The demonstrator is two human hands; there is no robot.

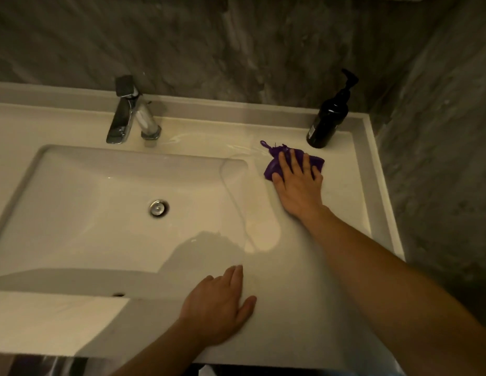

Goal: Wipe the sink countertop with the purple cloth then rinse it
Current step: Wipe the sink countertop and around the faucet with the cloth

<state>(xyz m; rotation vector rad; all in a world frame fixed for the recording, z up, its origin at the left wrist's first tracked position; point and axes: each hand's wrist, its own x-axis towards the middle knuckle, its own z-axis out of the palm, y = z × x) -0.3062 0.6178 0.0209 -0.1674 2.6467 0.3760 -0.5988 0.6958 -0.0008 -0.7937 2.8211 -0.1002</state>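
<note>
On the glossy white countertop (304, 267), hands flat, right (298, 185) atop crumpled purple cloth (277, 165).

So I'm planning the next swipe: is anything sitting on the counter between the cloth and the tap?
No. In the head view the counter between the purple cloth and the tap holds only a wet sheen, no objects.
</note>
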